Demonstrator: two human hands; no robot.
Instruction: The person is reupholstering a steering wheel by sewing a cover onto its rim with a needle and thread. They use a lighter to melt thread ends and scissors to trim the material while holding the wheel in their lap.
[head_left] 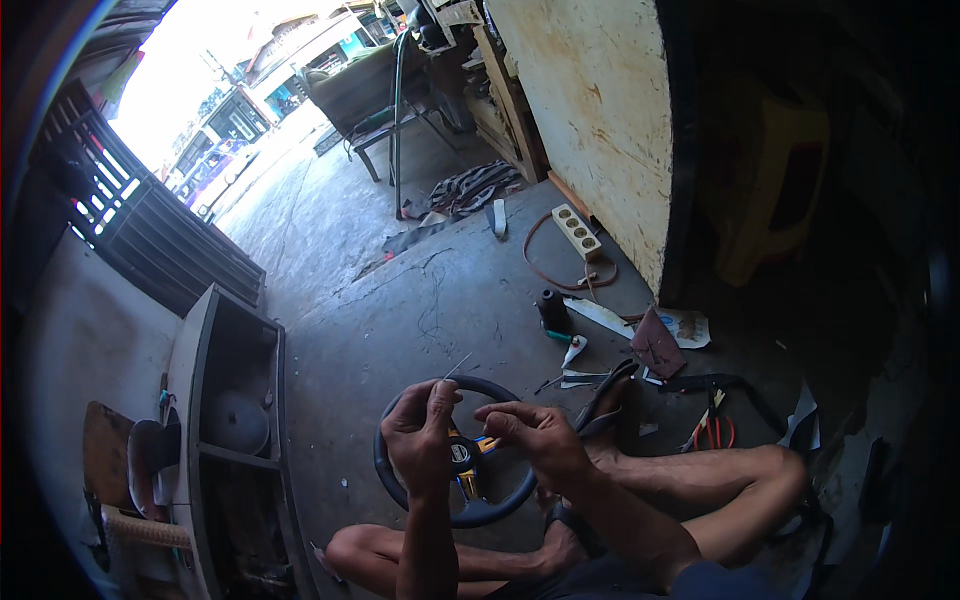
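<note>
While the steering wheel (461, 453) lies in front of the seated person, partly hidden by the forearms, the work itself seems to be going on just above it, in the air over its far rim. The left hand (420, 435) is over the left part of the wheel, its thumb and first finger pinching a thin, needle-like piece (458, 366) that sticks up and to the right, past the wheel's far edge. The right hand (540, 440) is over the wheel's right part, thumb and forefinger drawn close together and aimed at the left; whether those fingers have closed on a thread or on nothing, I cannot tell, since no strand shows between the hands. My reading is that the step in hand is readying the needle, perhaps threading it or drawing thread through, rather than working on the wheel, which neither hand appears to grip. The next move would call for a steady left pinch and a fine, accurate one on the right, with the two sets of fingertips close together. Beyond the wheel and to its right, a dark spool (552, 310) stands on the floor (340, 400), which fits that judgement. Well to the right of the wheel lies a tool with orange-red handles (714, 432), apart from both hands.
</note>
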